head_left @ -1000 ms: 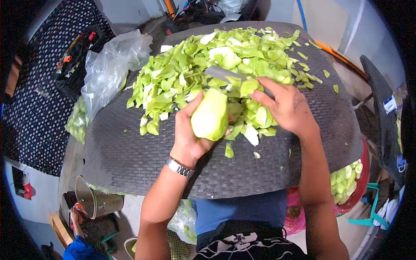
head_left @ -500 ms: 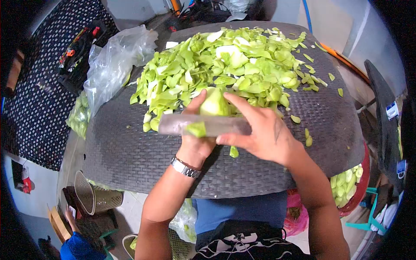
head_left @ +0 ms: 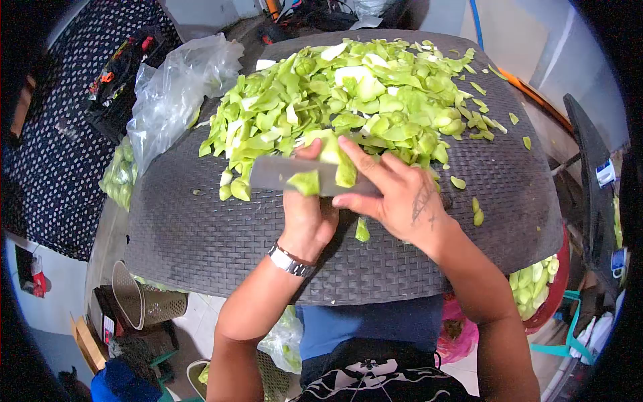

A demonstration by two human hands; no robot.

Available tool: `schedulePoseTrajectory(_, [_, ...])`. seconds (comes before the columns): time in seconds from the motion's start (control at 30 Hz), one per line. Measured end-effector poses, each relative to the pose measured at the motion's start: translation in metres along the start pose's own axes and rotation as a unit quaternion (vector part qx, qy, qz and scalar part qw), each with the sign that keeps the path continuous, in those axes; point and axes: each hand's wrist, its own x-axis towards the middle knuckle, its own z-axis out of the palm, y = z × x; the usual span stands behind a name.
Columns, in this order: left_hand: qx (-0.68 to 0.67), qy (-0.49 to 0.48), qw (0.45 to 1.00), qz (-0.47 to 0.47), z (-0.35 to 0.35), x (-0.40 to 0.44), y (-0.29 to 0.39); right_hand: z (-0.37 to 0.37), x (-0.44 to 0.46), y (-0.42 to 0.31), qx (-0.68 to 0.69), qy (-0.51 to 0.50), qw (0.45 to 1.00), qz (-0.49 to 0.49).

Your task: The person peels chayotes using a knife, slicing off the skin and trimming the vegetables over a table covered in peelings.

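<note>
My left hand (head_left: 305, 218) holds a pale green peeled vegetable (head_left: 323, 144), partly hidden behind a wide knife blade. Closed on the handle end of the knife (head_left: 273, 174), my right hand (head_left: 402, 197) has its index finger against the vegetable. One piece of peel (head_left: 306, 182) sticks to the blade and another strip hangs over its upper edge. Just beyond both hands lies a large heap of green peels (head_left: 395, 100) on the dark woven table (head_left: 201, 248).
A clear plastic bag (head_left: 174, 100) lies at the table's left edge. Below right is a red tub (head_left: 559, 295) of pale green pieces (head_left: 532, 285). A mesh basket (head_left: 151, 301) stands at lower left, near a person in blue (head_left: 120, 383).
The knife has swung from above the vegetable to across its near side, with my right hand moving left and down. The vegetable has shifted away from me, and some loose peels now lie farther right.
</note>
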Motion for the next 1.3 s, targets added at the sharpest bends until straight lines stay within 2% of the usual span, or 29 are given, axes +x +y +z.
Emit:
schedulePoseTrajectory(0.17, [0.079, -0.028, 0.996, 0.010, 0.013, -0.010, 0.007, -0.007, 0.006, 0.016, 0.106, 0.034, 0.993, 0.046])
schedulePoseTrajectory(0.2, [0.057, -0.021, 0.998, 0.003, 0.013, -0.012, 0.006, -0.008, 0.006, 0.014, 0.117, 0.028, 0.991, 0.056])
schedulePoseTrajectory(0.33, [-0.046, -0.124, 0.990, -0.045, -0.003, 0.007, 0.008, -0.006, 0.001, -0.003, 0.136, -0.037, 0.990, 0.000])
schedulePoseTrajectory(0.67, [-0.063, -0.123, 0.988, -0.063, 0.003, 0.001, 0.013, -0.003, -0.001, -0.002, 0.002, -0.025, 1.000, -0.014])
schedulePoseTrajectory(0.77, [-0.063, -0.067, 0.993, -0.074, 0.013, -0.004, 0.015, -0.020, 0.002, -0.008, -0.051, -0.078, 0.996, 0.019])
schedulePoseTrajectory(0.83, [-0.085, -0.108, 0.988, -0.075, -0.007, -0.002, 0.016, -0.032, 0.009, -0.011, -0.054, -0.125, 0.989, 0.051])
schedulePoseTrajectory(0.87, [-0.095, -0.129, 0.984, -0.076, -0.014, -0.001, 0.016, -0.028, 0.010, 0.000, -0.031, -0.073, 0.995, 0.054])
schedulePoseTrajectory(0.9, [0.021, -0.061, 0.994, -0.083, 0.001, 0.000, 0.018, -0.020, 0.009, 0.021, -0.008, -0.020, 0.998, 0.058])
schedulePoseTrajectory(0.97, [0.048, -0.056, 0.994, -0.085, 0.014, -0.002, 0.023, -0.020, 0.009, 0.039, 0.054, 0.038, 0.993, 0.098])
schedulePoseTrajectory(1.03, [0.064, -0.072, 0.993, -0.072, 0.011, 0.001, 0.023, -0.026, 0.014, 0.038, 0.137, 0.047, 0.976, 0.160])
schedulePoseTrajectory(1.1, [0.059, -0.069, 0.995, -0.049, 0.009, 0.003, 0.021, -0.041, 0.016, 0.019, 0.127, -0.054, 0.964, 0.228])
schedulePoseTrajectory(1.17, [0.033, -0.050, 0.998, -0.023, 0.006, 0.002, 0.015, -0.043, 0.014, 0.003, 0.142, -0.125, 0.957, 0.218])
schedulePoseTrajectory(1.2, [-0.016, -0.087, 0.995, -0.043, 0.004, 0.003, 0.017, -0.034, 0.010, 0.003, 0.138, -0.102, 0.971, 0.165])
schedulePoseTrajectory(1.23, [-0.021, -0.054, 0.997, -0.053, 0.009, 0.006, 0.013, -0.026, 0.006, 0.003, 0.132, -0.078, 0.982, 0.111])
schedulePoseTrajectory(1.3, [-0.050, -0.074, 0.994, -0.063, 0.013, 0.002, 0.013, -0.017, 0.004, 0.004, 0.100, -0.051, 0.992, 0.058])
